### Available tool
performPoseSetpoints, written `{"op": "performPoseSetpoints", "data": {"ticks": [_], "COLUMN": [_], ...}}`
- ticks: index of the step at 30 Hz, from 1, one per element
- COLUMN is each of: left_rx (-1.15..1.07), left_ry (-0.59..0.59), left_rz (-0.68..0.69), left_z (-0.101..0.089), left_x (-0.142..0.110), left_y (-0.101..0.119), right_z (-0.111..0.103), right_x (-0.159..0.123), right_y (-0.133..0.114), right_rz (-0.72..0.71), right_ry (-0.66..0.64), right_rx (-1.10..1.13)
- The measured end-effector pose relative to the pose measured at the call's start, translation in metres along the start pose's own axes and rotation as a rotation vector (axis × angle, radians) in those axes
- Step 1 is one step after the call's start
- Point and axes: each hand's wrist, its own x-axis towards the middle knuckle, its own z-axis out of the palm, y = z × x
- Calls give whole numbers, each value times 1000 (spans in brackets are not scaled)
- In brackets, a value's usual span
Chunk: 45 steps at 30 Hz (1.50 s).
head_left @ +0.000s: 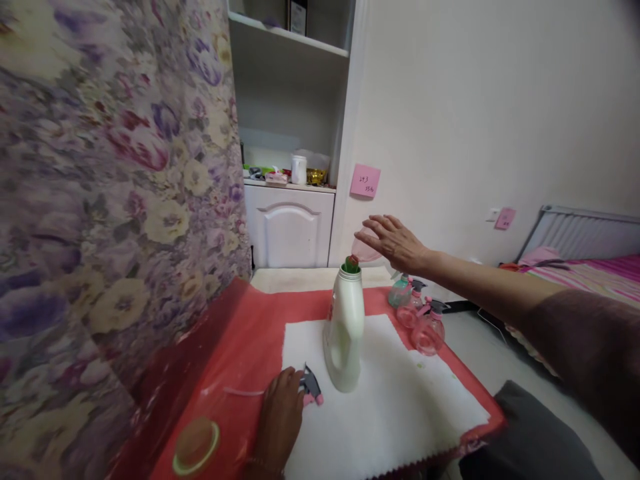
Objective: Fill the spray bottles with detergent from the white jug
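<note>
My left hand [281, 405], low over the table, is closed round a grey and pink spray head [311, 387]; its thin clear tube sticks out to the left. My right hand [393, 241] is stretched far forward, its fingers over a translucent pink bottle [367, 245]. That bottle is tilted, its neck end at the mouth of a tall pale green jug [346, 333]. Something green and reddish [352, 264] shows in the jug's mouth; its exact shape is unclear. The jug stands upright on a white sheet [390, 413].
Several translucent spray bottles [429, 333], pink and teal, stand at the table's right edge. A round, green-rimmed lid-like piece [196, 445] lies front left on the red cover [235, 373]. A floral curtain [125, 200] hangs left; a white cabinet [291, 223] stands behind.
</note>
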Motion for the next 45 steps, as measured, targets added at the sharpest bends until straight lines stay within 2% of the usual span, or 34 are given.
{"op": "performPoseSetpoints", "data": {"ticks": [3,9,26,35,45], "left_rx": [18,20,-16,-5,25], "left_ry": [-52,-69,-94,-23,0], "left_rz": [15,-7,-17,24,57], "left_z": [-1,-4,-6,-1,8], "left_x": [0,1,2,2,4], "left_y": [0,3,5,1,-9], "right_z": [-4,-11,-12,-13,-3], "right_x": [3,7,3,-5,-14], "right_y": [-2,-4,-8,-5,-7], "right_rz": [-27,-76,-58,-26,41], "right_ry": [5,8,-11,-41,-40], "right_rx": [-28,-58,-51,-14,46]}}
